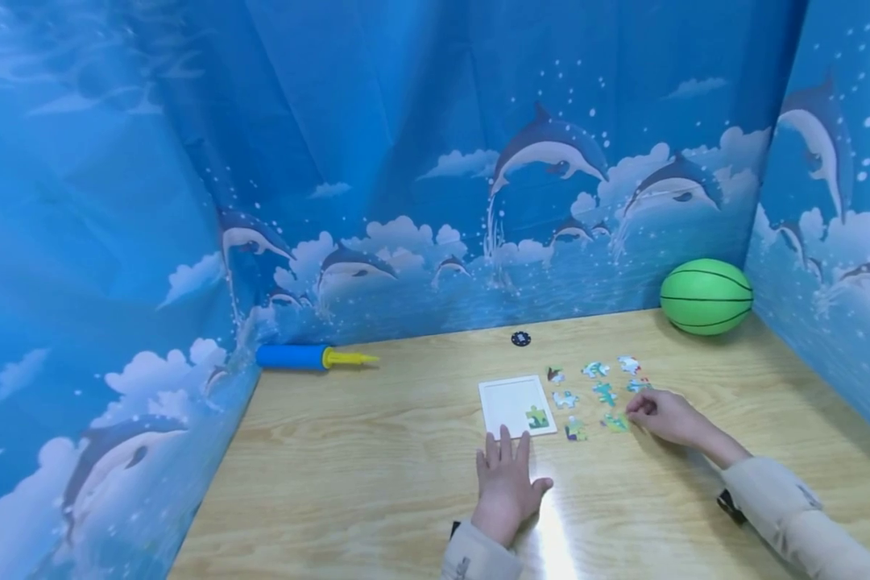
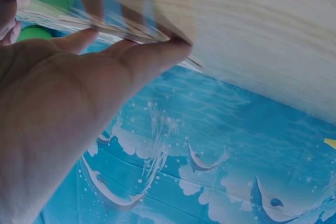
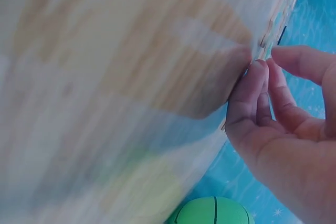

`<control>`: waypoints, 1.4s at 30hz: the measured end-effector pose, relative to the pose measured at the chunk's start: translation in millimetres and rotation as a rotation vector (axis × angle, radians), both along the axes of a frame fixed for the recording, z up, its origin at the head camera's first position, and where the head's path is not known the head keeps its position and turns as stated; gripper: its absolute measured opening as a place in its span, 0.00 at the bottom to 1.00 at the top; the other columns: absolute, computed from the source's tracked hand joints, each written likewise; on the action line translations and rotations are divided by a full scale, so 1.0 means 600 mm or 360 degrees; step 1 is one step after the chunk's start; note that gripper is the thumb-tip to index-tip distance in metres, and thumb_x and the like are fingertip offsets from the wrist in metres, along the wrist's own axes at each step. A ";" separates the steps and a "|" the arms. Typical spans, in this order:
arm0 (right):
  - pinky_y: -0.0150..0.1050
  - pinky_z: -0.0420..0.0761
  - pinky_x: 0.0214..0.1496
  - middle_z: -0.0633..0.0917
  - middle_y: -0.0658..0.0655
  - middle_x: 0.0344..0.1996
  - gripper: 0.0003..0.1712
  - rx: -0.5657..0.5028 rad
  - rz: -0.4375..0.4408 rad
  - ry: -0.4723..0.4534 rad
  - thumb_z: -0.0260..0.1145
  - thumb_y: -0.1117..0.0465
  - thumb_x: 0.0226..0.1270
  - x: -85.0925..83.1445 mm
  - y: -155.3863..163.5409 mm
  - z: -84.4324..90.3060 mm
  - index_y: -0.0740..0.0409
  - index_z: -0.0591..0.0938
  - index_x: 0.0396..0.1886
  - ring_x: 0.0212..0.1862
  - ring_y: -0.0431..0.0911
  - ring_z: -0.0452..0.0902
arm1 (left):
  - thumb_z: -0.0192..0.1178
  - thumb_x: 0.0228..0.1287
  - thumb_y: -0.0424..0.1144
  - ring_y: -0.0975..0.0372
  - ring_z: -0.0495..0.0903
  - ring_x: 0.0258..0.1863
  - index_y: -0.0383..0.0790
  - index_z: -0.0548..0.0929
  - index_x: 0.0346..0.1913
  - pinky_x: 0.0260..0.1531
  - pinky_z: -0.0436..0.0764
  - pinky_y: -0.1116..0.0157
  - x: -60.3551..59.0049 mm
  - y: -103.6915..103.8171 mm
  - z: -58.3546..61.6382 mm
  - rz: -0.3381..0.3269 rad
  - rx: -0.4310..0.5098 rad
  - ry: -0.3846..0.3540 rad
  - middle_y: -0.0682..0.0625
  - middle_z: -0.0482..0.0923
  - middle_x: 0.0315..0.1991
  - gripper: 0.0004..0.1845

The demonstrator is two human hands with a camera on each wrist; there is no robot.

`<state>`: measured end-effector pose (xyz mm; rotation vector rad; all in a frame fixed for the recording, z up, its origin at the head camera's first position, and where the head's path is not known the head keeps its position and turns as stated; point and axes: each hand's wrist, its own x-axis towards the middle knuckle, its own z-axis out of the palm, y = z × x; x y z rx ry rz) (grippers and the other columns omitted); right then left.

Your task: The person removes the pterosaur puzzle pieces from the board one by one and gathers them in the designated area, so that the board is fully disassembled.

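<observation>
Head view: wooden tabletop (image 1: 348, 451) boxed in by blue dolphin-print curtain walls (image 1: 420, 161) on three sides – wide bare wood to the left of the left hand (image 1: 506, 482), less room right of the right hand (image 1: 663, 415), where the curtain wall runs close. Left hand lies flat, palm down, fingers straight and together, holding nothing; fingertips just short of the near edge of the white square puzzle tray (image 1: 515, 403). One green puzzle piece (image 1: 537, 417) sits in the tray's near-right corner. Right hand rests on the table with its fingers curled – fingertips at the loose coloured jigsaw pieces (image 1: 594, 395) scattered between the two hands; right wrist view shows thumb and fingers (image 3: 252, 93) closing on a piece edge, blurred, so grip is uncertain. Beyond the right hand: green rubber ball (image 1: 706, 296) in the far corner. Far left of the left hand: blue-and-yellow hand pump (image 1: 308, 357) against the curtain. Small black disc (image 1: 520, 338) beyond the tray.
</observation>
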<state>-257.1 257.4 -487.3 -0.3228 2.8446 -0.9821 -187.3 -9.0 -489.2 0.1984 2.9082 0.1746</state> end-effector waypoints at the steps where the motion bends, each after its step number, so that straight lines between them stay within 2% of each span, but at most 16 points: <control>1: 0.36 0.73 0.33 0.77 0.52 0.27 0.05 0.0002 -0.0001 0.0017 0.60 0.65 0.57 0.000 0.000 0.000 0.62 0.78 0.32 0.31 0.43 0.71 | 0.45 0.54 0.67 0.48 0.47 0.66 0.56 0.53 0.67 0.62 0.54 0.49 0.000 0.000 0.000 0.0000 -0.0002 -0.0004 0.45 0.47 0.69 0.39; 10: 0.32 0.73 0.32 0.77 0.50 0.26 0.05 -0.0092 0.0069 0.0109 0.61 0.63 0.57 -0.010 -0.022 -0.002 0.60 0.79 0.32 0.31 0.40 0.70 | 0.44 0.53 0.68 0.48 0.47 0.66 0.57 0.52 0.68 0.62 0.54 0.49 -0.002 0.002 -0.002 -0.0002 -0.0052 -0.0023 0.46 0.46 0.69 0.39; 18: 0.30 0.75 0.31 0.78 0.51 0.26 0.06 -0.0238 0.0195 0.0090 0.60 0.65 0.58 -0.030 -0.095 -0.002 0.63 0.79 0.34 0.30 0.41 0.71 | 0.43 0.53 0.68 0.48 0.48 0.66 0.57 0.52 0.67 0.62 0.56 0.50 -0.001 0.000 -0.001 -0.0011 -0.0068 0.0017 0.46 0.47 0.69 0.39; 25: 0.34 0.75 0.34 0.78 0.51 0.29 0.15 -0.0194 0.0347 0.0025 0.64 0.64 0.53 -0.041 -0.161 -0.002 0.63 0.79 0.42 0.32 0.42 0.72 | 0.42 0.54 0.68 0.48 0.49 0.66 0.57 0.52 0.68 0.61 0.56 0.50 0.001 0.000 0.000 -0.0034 -0.0096 0.0052 0.46 0.48 0.69 0.39; 29: 0.36 0.74 0.37 0.78 0.54 0.32 0.18 -0.0107 0.0449 0.0071 0.66 0.65 0.50 -0.045 -0.179 -0.002 0.64 0.79 0.44 0.34 0.43 0.71 | 0.41 0.54 0.68 0.48 0.48 0.66 0.57 0.52 0.68 0.61 0.56 0.50 0.000 0.001 0.000 -0.0037 -0.0115 0.0048 0.46 0.47 0.69 0.39; 36: 0.35 0.75 0.34 0.80 0.55 0.32 0.19 -0.0056 0.0457 0.0093 0.66 0.68 0.49 -0.047 -0.188 -0.007 0.65 0.79 0.45 0.31 0.42 0.72 | 0.45 0.53 0.67 0.47 0.49 0.66 0.55 0.55 0.67 0.61 0.56 0.48 -0.001 0.009 0.006 -0.0010 -0.0126 0.0061 0.47 0.47 0.69 0.39; 42: 0.33 0.72 0.30 0.76 0.52 0.25 0.19 -0.0058 0.0419 0.0102 0.65 0.69 0.49 -0.042 -0.191 -0.009 0.64 0.79 0.44 0.27 0.41 0.67 | 0.39 0.53 0.70 0.48 0.47 0.66 0.52 0.52 0.68 0.62 0.52 0.48 -0.002 0.035 0.002 -0.0023 -0.0163 0.0106 0.50 0.44 0.69 0.42</control>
